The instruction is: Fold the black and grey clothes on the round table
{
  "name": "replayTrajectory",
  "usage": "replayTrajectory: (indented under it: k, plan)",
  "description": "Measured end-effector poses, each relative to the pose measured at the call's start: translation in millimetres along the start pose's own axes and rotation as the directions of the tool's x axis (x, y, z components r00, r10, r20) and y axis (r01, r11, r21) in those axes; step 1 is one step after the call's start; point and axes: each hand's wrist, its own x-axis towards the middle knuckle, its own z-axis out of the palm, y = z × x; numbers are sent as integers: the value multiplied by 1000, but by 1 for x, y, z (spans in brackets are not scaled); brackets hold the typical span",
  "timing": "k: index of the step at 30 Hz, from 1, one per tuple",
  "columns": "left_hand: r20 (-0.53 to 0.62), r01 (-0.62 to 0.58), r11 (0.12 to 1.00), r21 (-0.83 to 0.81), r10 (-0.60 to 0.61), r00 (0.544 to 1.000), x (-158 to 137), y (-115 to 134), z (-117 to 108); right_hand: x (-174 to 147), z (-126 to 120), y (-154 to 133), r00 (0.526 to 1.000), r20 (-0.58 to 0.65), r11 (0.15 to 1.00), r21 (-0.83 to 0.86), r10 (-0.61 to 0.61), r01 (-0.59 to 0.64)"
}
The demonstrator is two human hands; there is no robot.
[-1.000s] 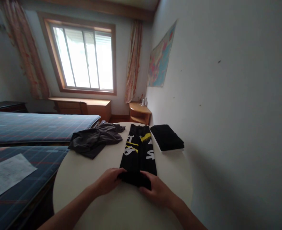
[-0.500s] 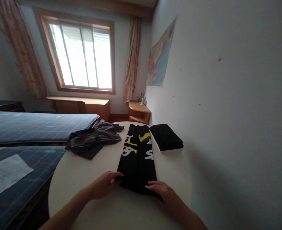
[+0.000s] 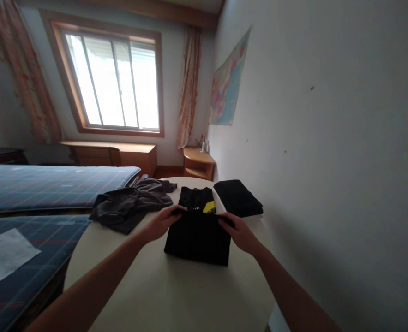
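Black garment (image 3: 196, 233): is lying on the table (image 3: 145, 299) between the hands, its near part doubling over in a flap (image 3: 204, 242), yellow print (image 3: 210, 207) showing beyond.
Left hand (image 3: 161, 224): is pinching the left end of the flap's far edge, fingers nearly closed on the cloth.
Right hand (image 3: 239, 232): is pinching the right end likewise, barely open around it.
Flap edge: is perhaps hovering; I'm not managing to tell whether it's touching the layer beneath.
Neat fold: is depending, I'm thinking, on both hands staying level, the edge staying taut and the sides lining up; one corner leading is risking a skew.
Grey garment (image 3: 131, 203): is sprawling crumpled to the left.
Black stack (image 3: 237, 198): is sitting just right of the print.
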Motion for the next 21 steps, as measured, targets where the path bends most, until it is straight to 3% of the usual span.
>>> replayTrajectory:
  k: [5,10,13,16,18,21]
  plan:
    - [-113,-49,996,-78,40,993,62,-22,2,57,-3,13,993,-95,996,34,-76,79]
    - [-237,34,997,73,-16,971,96,-58,11,98,10,43,990,-131,999,2,-49,50]
    - [-315,183,976,117,-138,939,95,-87,23,105,29,70,988,-154,994,-110,5,-23]
    - [-352,281,948,149,-215,911,79,-111,36,96,45,91,997,-73,955,-298,-20,-3]
    - [-308,225,942,249,-144,941,63,-120,41,83,51,98,998,42,923,-382,-45,57]
    - [-135,57,914,402,-2,991,41,-125,43,60,54,98,980,200,895,-435,-9,98]
